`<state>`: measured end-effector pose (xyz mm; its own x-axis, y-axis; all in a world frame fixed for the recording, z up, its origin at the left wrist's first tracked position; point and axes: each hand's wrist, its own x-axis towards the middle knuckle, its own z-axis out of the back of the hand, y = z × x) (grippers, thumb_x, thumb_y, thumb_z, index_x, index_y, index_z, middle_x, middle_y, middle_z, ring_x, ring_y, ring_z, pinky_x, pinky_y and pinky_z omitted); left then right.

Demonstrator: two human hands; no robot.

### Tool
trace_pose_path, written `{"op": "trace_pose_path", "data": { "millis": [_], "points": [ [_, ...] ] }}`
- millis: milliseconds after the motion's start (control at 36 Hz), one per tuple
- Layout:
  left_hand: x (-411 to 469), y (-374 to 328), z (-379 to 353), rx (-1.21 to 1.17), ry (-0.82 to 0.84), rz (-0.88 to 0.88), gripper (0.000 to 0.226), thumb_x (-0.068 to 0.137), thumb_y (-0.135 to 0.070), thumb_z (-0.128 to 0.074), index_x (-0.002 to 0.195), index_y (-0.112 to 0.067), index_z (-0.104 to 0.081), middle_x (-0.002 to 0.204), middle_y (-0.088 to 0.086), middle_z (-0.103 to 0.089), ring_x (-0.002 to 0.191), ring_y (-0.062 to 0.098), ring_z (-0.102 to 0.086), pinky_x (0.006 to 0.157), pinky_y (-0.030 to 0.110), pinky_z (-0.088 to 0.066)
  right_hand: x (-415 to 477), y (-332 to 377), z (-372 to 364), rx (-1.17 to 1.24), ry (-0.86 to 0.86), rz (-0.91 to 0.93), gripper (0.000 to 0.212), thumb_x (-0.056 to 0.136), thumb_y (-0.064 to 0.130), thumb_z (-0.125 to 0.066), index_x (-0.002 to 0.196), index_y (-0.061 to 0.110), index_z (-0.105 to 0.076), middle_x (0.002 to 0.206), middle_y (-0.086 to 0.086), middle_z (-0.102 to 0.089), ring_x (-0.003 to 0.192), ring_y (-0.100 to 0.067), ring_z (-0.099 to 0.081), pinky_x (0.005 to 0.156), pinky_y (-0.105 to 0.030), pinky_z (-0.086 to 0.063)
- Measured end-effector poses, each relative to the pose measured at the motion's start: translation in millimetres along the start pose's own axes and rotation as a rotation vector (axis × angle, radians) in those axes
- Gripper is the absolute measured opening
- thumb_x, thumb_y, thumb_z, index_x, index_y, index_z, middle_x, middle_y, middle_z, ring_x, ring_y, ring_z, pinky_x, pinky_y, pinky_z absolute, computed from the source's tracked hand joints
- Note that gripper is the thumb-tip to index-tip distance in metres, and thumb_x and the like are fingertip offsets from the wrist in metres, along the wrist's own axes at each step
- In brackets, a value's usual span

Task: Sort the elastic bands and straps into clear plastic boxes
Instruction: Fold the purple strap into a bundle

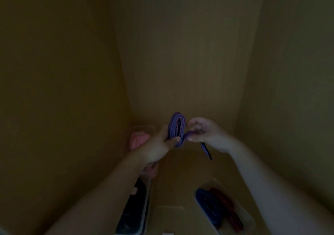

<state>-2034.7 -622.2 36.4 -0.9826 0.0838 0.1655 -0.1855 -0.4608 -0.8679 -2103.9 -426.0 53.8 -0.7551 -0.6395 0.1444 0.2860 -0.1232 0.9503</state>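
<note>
A purple strap [176, 126] is folded into a loop bundle, held up in the middle of a dim wooden cabinet. My left hand [160, 145] grips the bundle's lower part with thumb across it. My right hand [206, 134] pinches the strap's loose end, whose tail [206, 149] hangs down below it. A clear box [240, 215] at the lower right holds a blue band [209, 205] and a red band [226, 207]. A clear box [146, 204] at the lower left holds a black band [133, 209].
Pink bands [138, 139] lie in a clear box at the back left, partly behind my left wrist. Another clear box [169, 218] stands at the bottom centre. Wooden cabinet walls [180, 54] close in on the left, back and right.
</note>
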Motion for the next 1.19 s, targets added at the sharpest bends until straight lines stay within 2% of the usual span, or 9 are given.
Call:
{"op": "trace_pose_path", "data": {
  "millis": [222, 361, 472, 528, 611, 694, 833, 972, 1195],
  "points": [
    [-1.5, -3.6, 9.1, -0.223, 0.079, -0.001, 0.018, 0.097, -0.011, -0.051, 0.108, -0.024, -0.054, 0.086, 0.004, -0.060, 0.064, 0.011, -0.058, 0.064, 0.028, -0.052, 4.0, 4.6, 3.7, -0.463, -0.166, 0.164, 0.038, 0.083, -0.010, -0.060, 0.085, 0.028, -0.060, 0.073, 0.013, -0.060, 0.064, 0.007, -0.055, 0.066, -0.015, -0.041],
    [-3.2, -11.2, 13.7, -0.252, 0.133, 0.023, 0.011, 0.097, -0.013, -0.053, 0.102, -0.020, -0.059, 0.073, 0.004, -0.057, 0.053, 0.011, -0.051, 0.053, 0.025, -0.047, 2.4, 10.5, 1.7, -0.510, -0.200, 0.270, 0.063, 0.084, -0.006, -0.060, 0.136, 0.024, -0.045, 0.094, 0.006, -0.061, 0.076, -0.001, -0.059, 0.074, -0.016, -0.045],
    [-1.9, -14.7, 20.5, -0.238, 0.184, 0.004, 0.019, 0.083, -0.026, -0.060, 0.092, -0.009, -0.060, 0.063, 0.006, -0.049, 0.048, 0.015, -0.040, 0.045, 0.021, -0.033, 2.4, 17.5, 2.1, -0.614, -0.082, 0.364, 0.054, 0.083, -0.004, -0.064, 0.134, 0.012, -0.055, 0.097, 0.020, -0.057, 0.087, 0.006, -0.057, 0.084, -0.013, -0.042],
    [-0.7, -14.4, 21.5, -0.280, 0.150, 0.009, 0.032, 0.083, -0.025, -0.062, 0.102, 0.001, -0.059, 0.066, 0.011, -0.047, 0.051, 0.018, -0.038, 0.044, 0.020, -0.031, 2.0, 19.1, 0.5, -0.583, -0.065, 0.366, 0.042, 0.083, 0.002, -0.066, 0.124, 0.013, -0.064, 0.102, 0.014, -0.063, 0.096, -0.004, -0.061, 0.088, -0.024, -0.048],
    [2.8, -11.5, 15.3, -0.311, -0.036, -0.007, 0.012, 0.093, -0.015, -0.058, 0.100, -0.006, -0.063, 0.068, 0.010, -0.051, 0.052, 0.014, -0.045, 0.045, 0.019, -0.038, -0.5, 18.4, -3.1, -0.509, -0.115, 0.357, 0.039, 0.082, 0.009, -0.068, 0.117, 0.026, -0.066, 0.098, 0.016, -0.068, 0.093, -0.002, -0.064, 0.088, -0.034, -0.052],
    [4.9, -10.5, 1.6, -0.415, -0.195, -0.032, 0.007, 0.092, -0.017, -0.059, 0.095, -0.015, -0.065, 0.063, -0.009, -0.061, 0.054, 0.006, -0.053, 0.052, 0.020, -0.048, 0.1, 15.4, -6.8, -0.519, -0.176, 0.343, 0.029, 0.084, 0.017, -0.067, 0.109, 0.031, -0.065, 0.095, 0.010, -0.071, 0.087, -0.005, -0.067, 0.083, -0.040, -0.055],
    [4.2, -8.3, -25.3, -0.629, -0.303, -0.040, 0.024, 0.086, -0.025, -0.063, 0.107, -0.013, -0.065, 0.098, 0.004, -0.072, 0.086, 0.014, -0.066, 0.072, 0.025, -0.053, 0.2, 8.2, -15.4, -0.631, -0.255, 0.314, 0.032, 0.084, 0.033, -0.062, 0.116, 0.028, -0.061, 0.097, 0.003, -0.072, 0.087, -0.014, -0.068, 0.079, -0.041, -0.054],
    [5.7, -3.1, -18.0, -0.472, -0.271, -0.065, 0.015, 0.089, -0.028, -0.061, 0.100, -0.020, -0.067, 0.096, 0.001, -0.073, 0.090, 0.018, -0.068, 0.073, 0.031, -0.056, -6.3, 7.5, -12.4, -0.763, -0.150, 0.280, 0.049, 0.083, 0.010, -0.071, 0.130, 0.014, -0.058, 0.116, -0.006, -0.068, 0.105, -0.021, -0.064, 0.092, -0.036, -0.049],
    [5.4, -1.4, 0.4, -0.451, -0.110, 0.030, 0.009, 0.096, -0.010, -0.049, 0.098, -0.014, -0.058, 0.085, 0.001, -0.069, 0.078, 0.017, -0.065, 0.072, 0.038, -0.055, -24.2, 0.8, -17.2, -0.862, -0.077, 0.308, 0.051, 0.084, 0.028, -0.074, 0.132, 0.020, -0.058, 0.108, -0.001, -0.072, 0.091, -0.015, -0.068, 0.080, -0.036, -0.055]
  ]
}}
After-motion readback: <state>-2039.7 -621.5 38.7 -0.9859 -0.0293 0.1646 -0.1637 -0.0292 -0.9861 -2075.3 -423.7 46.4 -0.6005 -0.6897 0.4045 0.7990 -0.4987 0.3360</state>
